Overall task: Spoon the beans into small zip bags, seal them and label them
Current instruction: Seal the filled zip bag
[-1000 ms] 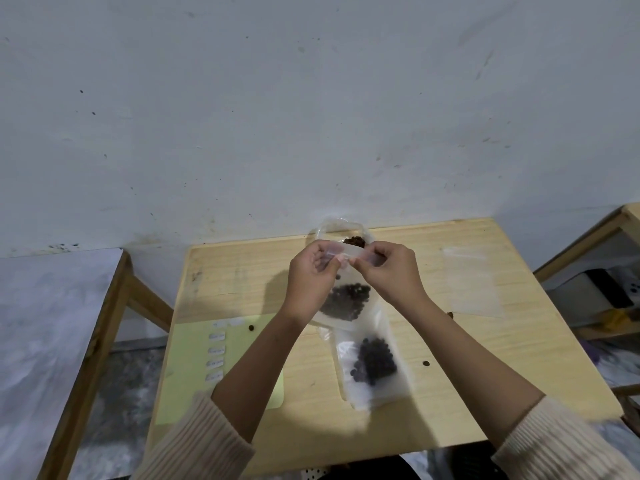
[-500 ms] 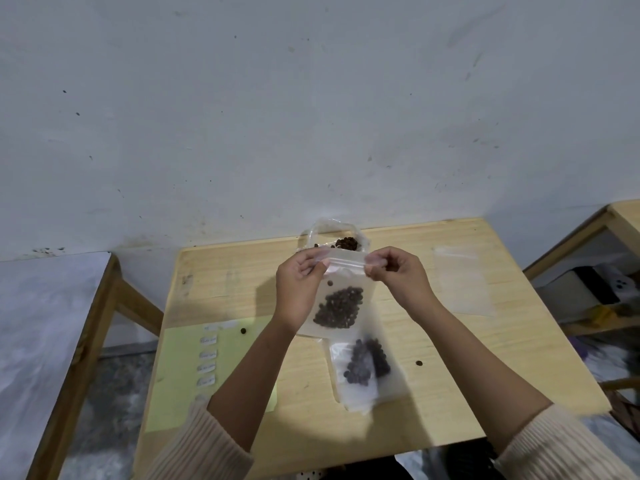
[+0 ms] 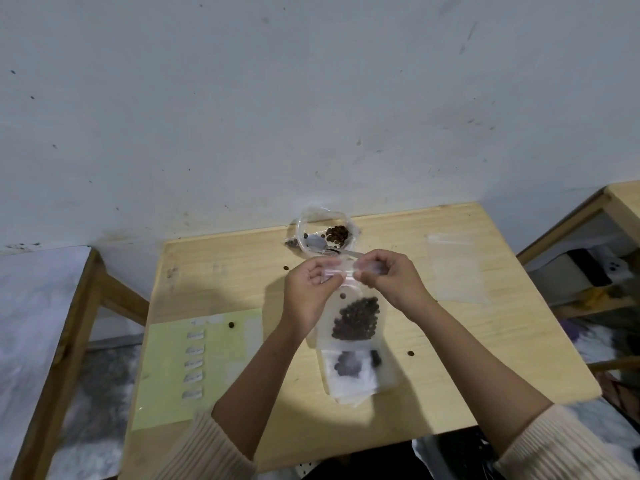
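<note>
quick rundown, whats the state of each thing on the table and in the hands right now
held bag, filled, hanging upright
left hand, pinching its top edge
right hand, pinching its top edge
second bag, filled, flat on table
spare bag, empty, flat
bean container, open
label sheet, several labels on it

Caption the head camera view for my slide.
Over the wooden table, left hand and right hand pinch the top of a bean-filled zip bag.

Both hands, left hand (image 3: 308, 289) and right hand (image 3: 391, 278), pinch the bean-filled zip bag (image 3: 353, 317) above the table (image 3: 450, 341).
</note>
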Tool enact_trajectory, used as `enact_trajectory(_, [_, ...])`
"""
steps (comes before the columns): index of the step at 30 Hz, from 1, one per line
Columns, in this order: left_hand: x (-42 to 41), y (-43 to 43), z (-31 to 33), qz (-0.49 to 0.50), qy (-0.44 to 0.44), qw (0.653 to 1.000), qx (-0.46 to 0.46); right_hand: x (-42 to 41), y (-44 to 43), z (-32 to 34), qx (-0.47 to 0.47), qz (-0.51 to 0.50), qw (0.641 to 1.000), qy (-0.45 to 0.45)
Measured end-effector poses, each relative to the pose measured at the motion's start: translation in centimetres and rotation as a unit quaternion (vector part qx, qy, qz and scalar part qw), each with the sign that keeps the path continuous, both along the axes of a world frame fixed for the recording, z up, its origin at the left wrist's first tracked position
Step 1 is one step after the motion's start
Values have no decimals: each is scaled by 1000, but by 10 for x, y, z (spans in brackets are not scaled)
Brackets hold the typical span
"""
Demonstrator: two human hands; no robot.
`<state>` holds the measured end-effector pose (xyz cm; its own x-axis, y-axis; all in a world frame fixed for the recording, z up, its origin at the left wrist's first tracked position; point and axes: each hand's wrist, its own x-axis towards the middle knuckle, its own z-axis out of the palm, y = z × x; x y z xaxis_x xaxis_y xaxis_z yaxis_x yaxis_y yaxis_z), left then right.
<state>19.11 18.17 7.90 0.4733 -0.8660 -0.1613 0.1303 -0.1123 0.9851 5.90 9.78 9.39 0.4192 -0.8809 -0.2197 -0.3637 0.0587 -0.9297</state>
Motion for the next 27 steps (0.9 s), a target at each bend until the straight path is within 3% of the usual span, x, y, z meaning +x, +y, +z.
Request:
enact_trajectory(6, [1,6,-14,23,-34,998,40,-3,-15,-11,87,37,996,-1])
enact_trajectory(10, [-2,15,-28,86,31,994,66,-5,-23,-26,111,65,992,12])
enact_trajectory(18, [-7,23,-62,155,-63,975,146,10,-20,-49,14,135,985,105])
enact_trajectory(23, [-7,26,-64,153,-157,960,175,15,-18,-52,-52,223,964,138])
enact_trajectory(27, [-12,9,-55,181,-280,928,165,11,-32,-42,-111,253,953,127])
